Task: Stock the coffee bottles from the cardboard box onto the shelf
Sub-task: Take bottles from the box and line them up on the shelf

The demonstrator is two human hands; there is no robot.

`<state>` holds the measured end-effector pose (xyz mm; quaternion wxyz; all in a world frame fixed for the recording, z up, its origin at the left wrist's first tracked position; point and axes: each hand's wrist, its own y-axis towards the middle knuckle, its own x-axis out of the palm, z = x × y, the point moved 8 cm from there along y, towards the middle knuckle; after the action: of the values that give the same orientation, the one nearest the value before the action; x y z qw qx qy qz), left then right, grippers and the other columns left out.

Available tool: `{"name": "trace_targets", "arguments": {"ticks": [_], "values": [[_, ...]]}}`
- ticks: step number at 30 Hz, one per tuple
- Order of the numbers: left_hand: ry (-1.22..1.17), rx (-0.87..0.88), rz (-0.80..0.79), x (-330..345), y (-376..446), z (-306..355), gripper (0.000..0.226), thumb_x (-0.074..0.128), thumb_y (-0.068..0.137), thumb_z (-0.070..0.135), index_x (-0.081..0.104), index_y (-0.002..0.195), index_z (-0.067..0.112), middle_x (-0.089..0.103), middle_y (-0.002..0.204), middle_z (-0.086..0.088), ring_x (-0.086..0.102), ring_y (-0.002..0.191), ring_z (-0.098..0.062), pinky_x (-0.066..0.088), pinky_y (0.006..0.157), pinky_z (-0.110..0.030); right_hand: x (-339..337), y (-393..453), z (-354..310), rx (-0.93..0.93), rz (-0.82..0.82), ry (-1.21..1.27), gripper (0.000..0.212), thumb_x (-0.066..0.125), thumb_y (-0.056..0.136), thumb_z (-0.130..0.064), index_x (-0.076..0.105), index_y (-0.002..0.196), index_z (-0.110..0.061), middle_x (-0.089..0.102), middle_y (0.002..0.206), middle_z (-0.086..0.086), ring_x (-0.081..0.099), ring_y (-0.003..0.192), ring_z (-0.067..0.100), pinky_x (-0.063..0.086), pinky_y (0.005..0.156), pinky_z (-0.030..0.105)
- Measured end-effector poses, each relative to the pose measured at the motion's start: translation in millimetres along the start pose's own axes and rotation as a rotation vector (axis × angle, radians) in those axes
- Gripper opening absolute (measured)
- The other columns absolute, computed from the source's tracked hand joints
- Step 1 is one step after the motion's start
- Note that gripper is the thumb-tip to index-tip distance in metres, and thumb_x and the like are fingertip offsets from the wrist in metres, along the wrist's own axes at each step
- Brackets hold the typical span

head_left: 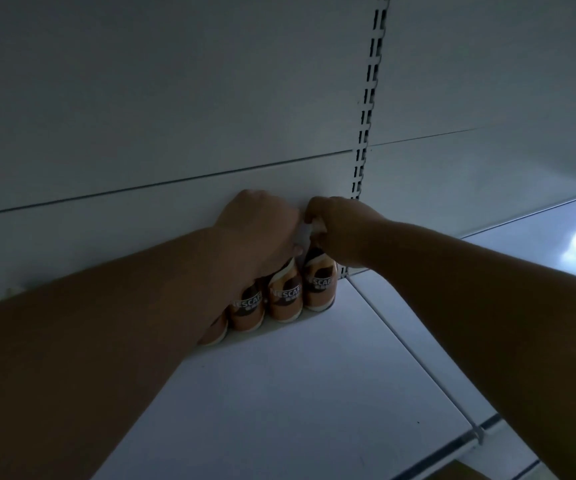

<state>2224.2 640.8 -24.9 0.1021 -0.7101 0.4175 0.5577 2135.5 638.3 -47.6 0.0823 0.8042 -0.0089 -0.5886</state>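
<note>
Coffee bottles stand in a row at the back right corner of the shelf, hard against the rear panel beside the slotted upright. Four are visible (the leftmost mostly hidden behind the forearm). Left hand is closed over the tops of the left bottles; right hand is closed on the cap of the rightmost bottle. Cardboard box shows at the bottom edge.

A shop aisle: white metal retail shelf with a slotted upright on its back panel, and a row of Nescafé coffee bottles faced along the rear.
</note>
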Motion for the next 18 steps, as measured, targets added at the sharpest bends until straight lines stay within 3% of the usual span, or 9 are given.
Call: {"name": "trace_targets", "arguments": {"ticks": [6, 9, 14, 18], "values": [[0.052, -0.042, -0.043, 5.6, 2.6, -0.6, 0.038, 0.055, 0.089, 0.052, 0.063, 0.099, 0.016, 0.066, 0.095, -0.006, 0.060, 0.087, -0.026, 0.035, 0.071, -0.033, 4.9, -4.6, 3.2, 0.000, -0.056, 0.032, 0.028, 0.061, 0.092, -0.022, 0.052, 0.118, -0.021, 0.055, 0.098, 0.007, 0.055, 0.081, 0.022, 0.040, 0.055, 0.024], [0.036, -0.063, -0.057, 4.0, 1.6, -2.3, 0.038, 0.055, 0.086, 0.054, 0.060, 0.096, 0.018, 0.065, 0.092, -0.004, 0.053, 0.078, -0.022, 0.033, 0.068, -0.033, 4.9, -6.5, 2.2, 0.006, -0.008, 0.028, 0.029, 0.058, 0.093, -0.021, 0.051, 0.121, -0.020, 0.053, 0.092, 0.005, 0.054, 0.076, 0.021, 0.040, 0.051, 0.022], [0.070, -0.059, -0.044, 1.9, -3.0, -4.8, 0.031, 0.058, 0.087, 0.044, 0.040, 0.087, 0.020, 0.062, 0.091, -0.006, 0.041, 0.070, -0.020, 0.031, 0.065, -0.033, 3.5, -4.6, -1.3, -0.001, 0.021, 0.060, 0.032, 0.060, 0.091, -0.020, 0.048, 0.121, -0.018, 0.059, 0.094, 0.008, 0.058, 0.078, 0.023, 0.048, 0.059, 0.029], [0.060, -0.067, -0.041, 3.4, -2.0, -1.6, 0.026, 0.057, 0.088, 0.038, 0.052, 0.100, 0.015, 0.063, 0.100, -0.007, 0.056, 0.086, -0.026, 0.030, 0.069, -0.033, 5.4, 0.7, -3.1, -0.001, 0.033, 0.060, 0.034, 0.061, 0.090, -0.018, 0.049, 0.122, -0.016, 0.061, 0.099, 0.009, 0.058, 0.083, 0.024, 0.048, 0.065, 0.032]]}}
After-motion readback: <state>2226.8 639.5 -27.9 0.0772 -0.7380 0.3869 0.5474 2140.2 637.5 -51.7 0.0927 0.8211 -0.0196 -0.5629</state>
